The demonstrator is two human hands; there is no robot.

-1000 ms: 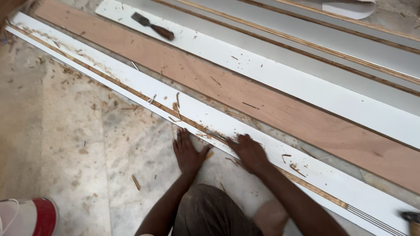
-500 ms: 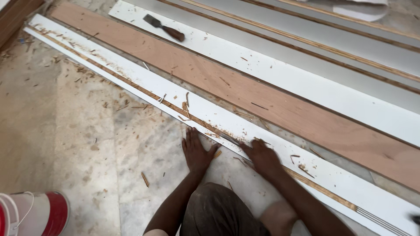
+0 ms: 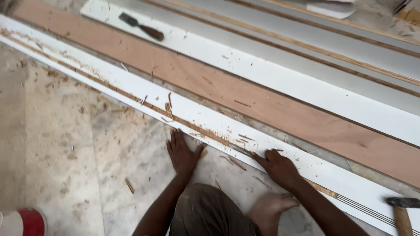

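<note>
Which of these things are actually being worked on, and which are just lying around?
In hand:
left hand, flat on the floor beside the white grooved strip
right hand, resting on that strip
wood chips along its groove

Lying about:
chisel
hammer
brown plywood board
red and white container

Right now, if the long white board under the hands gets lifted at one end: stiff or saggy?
The white board is very long and thin, so it would probably flex and sag. Its smooth face, strewn with wood chips, may feel slippery. Left hand lies beside it, right hand on it.
</note>
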